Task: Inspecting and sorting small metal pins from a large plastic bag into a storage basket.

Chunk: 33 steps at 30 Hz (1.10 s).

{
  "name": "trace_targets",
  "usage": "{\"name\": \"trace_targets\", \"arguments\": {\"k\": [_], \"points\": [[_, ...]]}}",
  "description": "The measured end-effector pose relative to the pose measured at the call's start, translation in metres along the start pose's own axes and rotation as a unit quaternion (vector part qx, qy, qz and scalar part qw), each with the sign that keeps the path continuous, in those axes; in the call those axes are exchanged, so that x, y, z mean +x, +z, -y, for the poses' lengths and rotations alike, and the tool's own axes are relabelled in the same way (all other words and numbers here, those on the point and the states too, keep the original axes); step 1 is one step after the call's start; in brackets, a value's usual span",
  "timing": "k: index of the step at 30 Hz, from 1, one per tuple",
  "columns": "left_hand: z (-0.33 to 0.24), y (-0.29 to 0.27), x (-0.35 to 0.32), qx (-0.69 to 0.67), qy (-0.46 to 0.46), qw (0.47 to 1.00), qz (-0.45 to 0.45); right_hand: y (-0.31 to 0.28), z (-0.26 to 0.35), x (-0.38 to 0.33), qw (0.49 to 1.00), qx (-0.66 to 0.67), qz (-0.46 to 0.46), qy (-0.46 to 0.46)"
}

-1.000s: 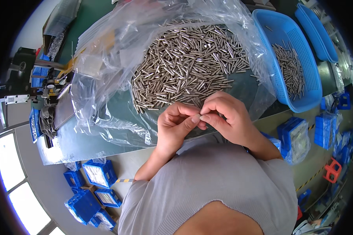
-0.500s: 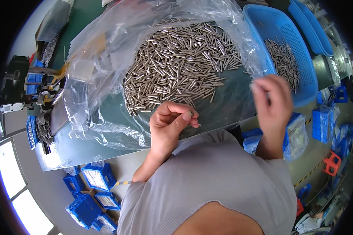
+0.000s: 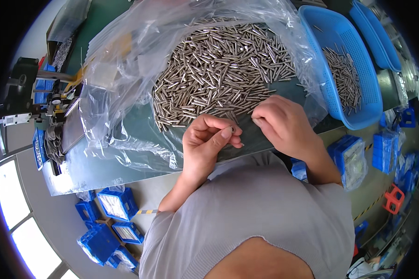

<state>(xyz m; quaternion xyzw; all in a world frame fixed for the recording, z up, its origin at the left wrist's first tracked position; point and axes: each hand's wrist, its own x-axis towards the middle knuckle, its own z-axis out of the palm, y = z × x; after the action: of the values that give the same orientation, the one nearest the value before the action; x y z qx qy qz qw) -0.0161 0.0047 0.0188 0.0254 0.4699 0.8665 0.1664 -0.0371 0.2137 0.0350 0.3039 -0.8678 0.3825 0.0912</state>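
Note:
A broad heap of slim metal pins (image 3: 214, 69) lies on clear plastic sheeting on the green table. At the heap's near edge, my left hand (image 3: 204, 144) is closed, thumb against forefinger, on a small metal pin (image 3: 232, 129) whose round end shows at the fingertips. My right hand (image 3: 286, 125) is just to the right of it, over the near right side of the sheeting. Its thumb and fingers are pinched together, and whatever is between them is too small to make out. The hands are apart.
On the right stands a blue perforated basket (image 3: 375, 100) with a smaller pile of pins, and another blue basket (image 3: 379, 35) is beyond it. Clear plastic sheeting (image 3: 109, 104) bunches up at the left. A metal machine (image 3: 25, 88) occupies the left end. Blue crates (image 3: 116, 204) sit below.
My right hand has come left from beside the blue basket to near my left hand. The left hand keeps its pinch, and the whole view has shifted slightly.

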Motion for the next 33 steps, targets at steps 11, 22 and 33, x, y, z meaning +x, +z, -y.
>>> {"name": "trace_targets", "arguments": {"k": [11,22,33], "points": [[0.002,-0.003,-0.001,-0.011,0.011,1.000,0.009,0.016,0.018,0.004,0.957,0.278,-0.058,0.063],[0.003,-0.003,-0.002,0.008,0.017,1.000,0.013,0.020,0.021,0.008,0.961,0.256,-0.040,0.091],[0.002,-0.002,-0.004,0.033,0.020,0.999,0.003,-0.053,0.012,-0.024,0.912,-0.107,-0.386,0.089]]}}
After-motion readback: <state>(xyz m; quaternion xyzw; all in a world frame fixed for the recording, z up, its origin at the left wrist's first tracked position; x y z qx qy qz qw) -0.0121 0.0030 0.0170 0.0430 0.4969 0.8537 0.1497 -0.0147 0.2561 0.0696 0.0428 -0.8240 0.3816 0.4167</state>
